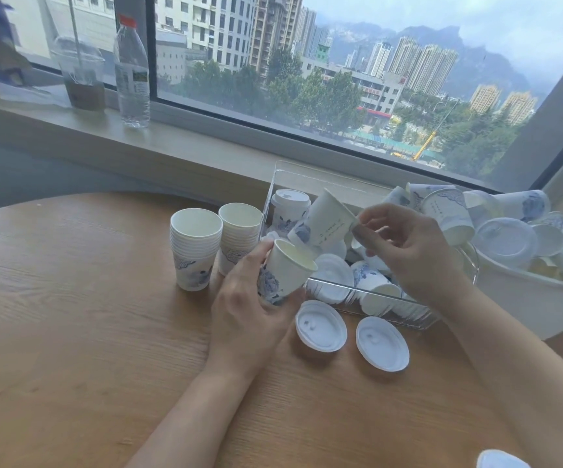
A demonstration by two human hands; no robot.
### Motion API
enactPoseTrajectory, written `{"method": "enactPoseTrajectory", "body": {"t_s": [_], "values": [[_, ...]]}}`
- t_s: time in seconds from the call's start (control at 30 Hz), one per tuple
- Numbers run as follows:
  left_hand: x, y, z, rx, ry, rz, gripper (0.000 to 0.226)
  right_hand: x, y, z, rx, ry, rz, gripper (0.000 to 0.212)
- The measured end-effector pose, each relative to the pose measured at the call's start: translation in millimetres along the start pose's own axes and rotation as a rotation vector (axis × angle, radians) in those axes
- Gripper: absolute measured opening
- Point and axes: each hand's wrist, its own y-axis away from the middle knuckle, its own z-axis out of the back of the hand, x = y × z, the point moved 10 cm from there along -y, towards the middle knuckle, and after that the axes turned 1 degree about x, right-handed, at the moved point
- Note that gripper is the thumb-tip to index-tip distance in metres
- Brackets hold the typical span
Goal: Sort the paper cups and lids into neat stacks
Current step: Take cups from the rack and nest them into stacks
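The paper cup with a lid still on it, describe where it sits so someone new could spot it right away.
Start at the clear plastic bin on the wooden table's far edge, by the window. In the bin's back left corner, behind the cup pinched by the right hand, stands the lidded cup. It alone is upright and capped with a white lid.
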Motion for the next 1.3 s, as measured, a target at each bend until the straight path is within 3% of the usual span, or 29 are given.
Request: {"method": "enactPoseTrajectory", "body": {"t_s": [0.27,0.53,0.77,0.97,1.3], "values": [[-2.5,-0.5,0.2,-0.006,-0.010,-0.019,0.076,-3.9,9.6,-24.9,0.136,0.081,0.017,0.010],[-0.6,-1.6,6.4,-0.037,0.020,-0.012,0.090,-18.2,-24.4,-27.8,0.061,0.170,-0.043,0.011],[-2.8,-1.3,5.1,-0.049,0.027,-0.056,0.072,-38.6,-86.4,-64.8,0.101,0.381,-0.070,0.039],[-1.3,-2.9,9.0,-0.088,0.017,-0.051,0.071,-62.9,-113.8,-95.8,0.112,0.495,-0.143,0.056],[2.1,-2.4,12.2,-0.093,0.010,-0.012,0.077,-57.2,-110.1,-77.5,-0.035,0.428,-0.143,0.042]]}}
